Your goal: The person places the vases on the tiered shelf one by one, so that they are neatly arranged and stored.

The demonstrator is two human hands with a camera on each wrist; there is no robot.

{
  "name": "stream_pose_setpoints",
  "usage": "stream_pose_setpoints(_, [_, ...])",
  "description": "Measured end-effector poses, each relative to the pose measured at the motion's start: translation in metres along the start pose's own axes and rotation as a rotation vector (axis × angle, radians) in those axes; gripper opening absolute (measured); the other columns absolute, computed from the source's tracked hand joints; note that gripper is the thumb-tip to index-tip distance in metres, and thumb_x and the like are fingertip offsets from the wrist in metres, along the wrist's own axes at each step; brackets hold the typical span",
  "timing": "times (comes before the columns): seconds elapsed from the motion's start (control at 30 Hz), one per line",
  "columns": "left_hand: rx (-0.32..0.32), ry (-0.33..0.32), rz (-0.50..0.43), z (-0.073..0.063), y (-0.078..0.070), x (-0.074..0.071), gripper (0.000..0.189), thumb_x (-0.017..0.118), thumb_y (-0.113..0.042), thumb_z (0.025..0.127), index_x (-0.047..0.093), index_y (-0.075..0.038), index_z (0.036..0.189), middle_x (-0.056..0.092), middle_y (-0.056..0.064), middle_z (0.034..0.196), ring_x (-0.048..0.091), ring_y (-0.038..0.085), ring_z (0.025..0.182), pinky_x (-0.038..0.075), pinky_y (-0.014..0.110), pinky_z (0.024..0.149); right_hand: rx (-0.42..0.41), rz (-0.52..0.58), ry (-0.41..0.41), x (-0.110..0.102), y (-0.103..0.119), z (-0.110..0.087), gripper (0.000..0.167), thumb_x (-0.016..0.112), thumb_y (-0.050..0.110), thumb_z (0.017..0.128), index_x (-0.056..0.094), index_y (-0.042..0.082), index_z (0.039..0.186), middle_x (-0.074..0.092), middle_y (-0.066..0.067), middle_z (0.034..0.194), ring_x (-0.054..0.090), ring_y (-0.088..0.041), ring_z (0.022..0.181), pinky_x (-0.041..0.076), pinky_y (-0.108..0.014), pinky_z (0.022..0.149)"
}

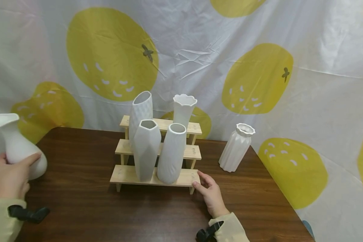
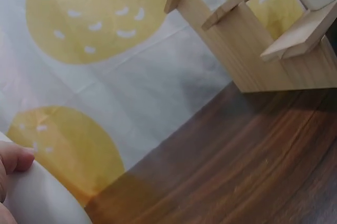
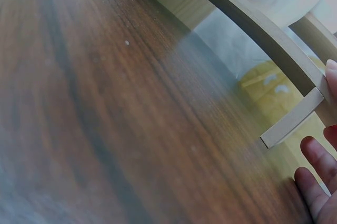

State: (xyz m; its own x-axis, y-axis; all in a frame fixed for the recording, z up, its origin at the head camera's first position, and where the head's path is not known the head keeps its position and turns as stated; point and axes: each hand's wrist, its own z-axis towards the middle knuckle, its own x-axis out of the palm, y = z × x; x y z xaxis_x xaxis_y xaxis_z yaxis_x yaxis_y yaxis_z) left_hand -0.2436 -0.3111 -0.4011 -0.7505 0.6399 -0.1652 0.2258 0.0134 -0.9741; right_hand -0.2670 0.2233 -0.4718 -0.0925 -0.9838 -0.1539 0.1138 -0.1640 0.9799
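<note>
At the far left, my left hand (image 1: 11, 178) grips the round body of a white vase (image 1: 21, 144) with a flared mouth, tilted to the left. Part of that vase (image 2: 45, 197) and a fingertip show in the left wrist view's lower corner. My right hand (image 1: 211, 193) pinches the right end of the bottom step of a wooden three-step stand (image 1: 125, 173). On the stand are a faceted vase (image 1: 147, 151), a tapered vase (image 1: 171, 154), a slanted-mouth vase (image 1: 142, 109) and a scallop-rimmed vase (image 1: 183, 109), all white.
A ribbed white vase (image 1: 236, 148) stands on the brown wooden table (image 1: 87, 201), right of the stand. Behind the table hangs a white curtain (image 1: 193, 60) printed with yellow fruit. The table's right edge runs diagonally past the ribbed vase.
</note>
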Motion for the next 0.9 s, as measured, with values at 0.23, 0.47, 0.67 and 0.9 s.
stream_pose_setpoints(0.23, [0.045, 0.123, 0.06, -0.006, -0.013, 0.008, 0.09, 0.075, -0.04, 0.081, 0.024, -0.016, 0.153, 0.029, 0.009, 0.151, 0.035, 0.03, 0.131, 0.035, 0.05, 0.104, -0.008, -0.001, 0.0, 0.001, 0.001, -0.001, 0.053, 0.073, 0.013, 0.086, 0.054, 0.001, 0.135, 0.048, -0.016, 0.138, 0.051, -0.021, 0.111, 0.043, -0.021, 0.086])
stream_pose_setpoints(0.47, [0.134, 0.297, 0.042, -0.012, -0.028, 0.014, 0.089, 0.075, -0.043, 0.081, 0.027, -0.01, 0.149, 0.041, 0.005, 0.129, 0.04, 0.028, 0.116, 0.037, 0.046, 0.097, -0.004, -0.005, -0.004, 0.001, -0.001, 0.0, 0.053, 0.074, 0.013, 0.086, 0.055, 0.002, 0.134, 0.049, -0.015, 0.137, 0.05, -0.019, 0.11, 0.042, -0.023, 0.087])
stream_pose_setpoints(0.67, [0.2, 0.417, 0.059, -0.021, -0.049, 0.025, 0.088, 0.072, -0.047, 0.082, 0.029, -0.006, 0.147, 0.04, 0.008, 0.13, 0.038, 0.031, 0.119, 0.038, 0.047, 0.093, 0.019, -0.005, -0.003, 0.0, -0.001, 0.003, 0.051, 0.073, 0.009, 0.086, 0.056, -0.001, 0.133, 0.05, -0.017, 0.136, 0.05, -0.022, 0.111, 0.042, -0.023, 0.087])
stream_pose_setpoints(0.9, [0.271, 0.48, 0.075, -0.037, -0.074, 0.046, 0.094, 0.071, -0.046, 0.084, 0.021, 0.0, 0.15, 0.032, 0.017, 0.14, 0.034, 0.037, 0.126, 0.035, 0.055, 0.098, 0.006, -0.008, -0.016, 0.001, -0.001, 0.001, 0.052, 0.074, 0.013, 0.086, 0.056, 0.001, 0.133, 0.051, -0.016, 0.135, 0.051, -0.018, 0.106, 0.043, -0.023, 0.085])
